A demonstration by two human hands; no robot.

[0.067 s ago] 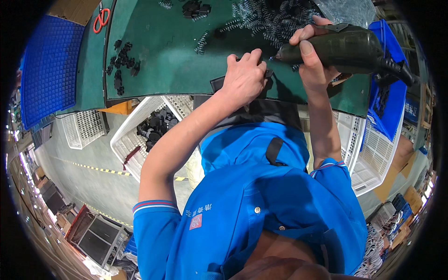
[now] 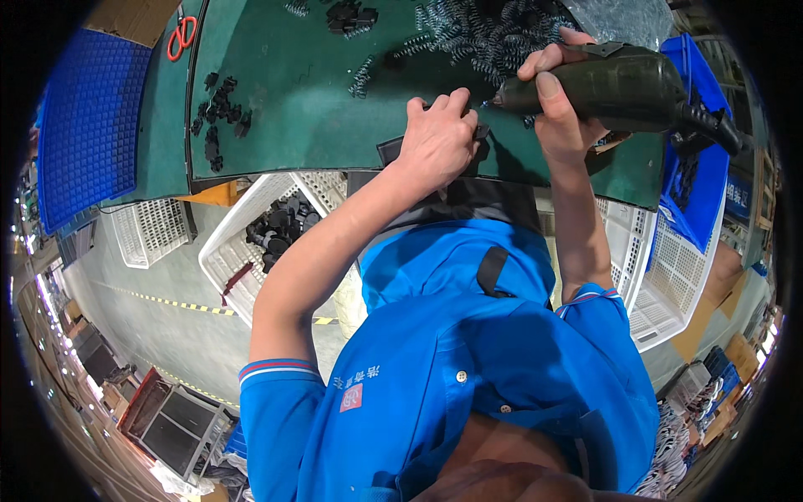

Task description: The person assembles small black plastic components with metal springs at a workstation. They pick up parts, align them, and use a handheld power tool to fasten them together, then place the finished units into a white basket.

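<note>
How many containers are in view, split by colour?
White mesh baskets: 3 — one holding black parts, an empty one left of it, one at the right
Blue bins: 1 — behind the right hand
Total: 4

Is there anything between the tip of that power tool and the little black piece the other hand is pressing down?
Nothing visible. The right hand points the dark power screwdriver at the small black part under the left hand. The springs lie farther back on the green mat.
</note>
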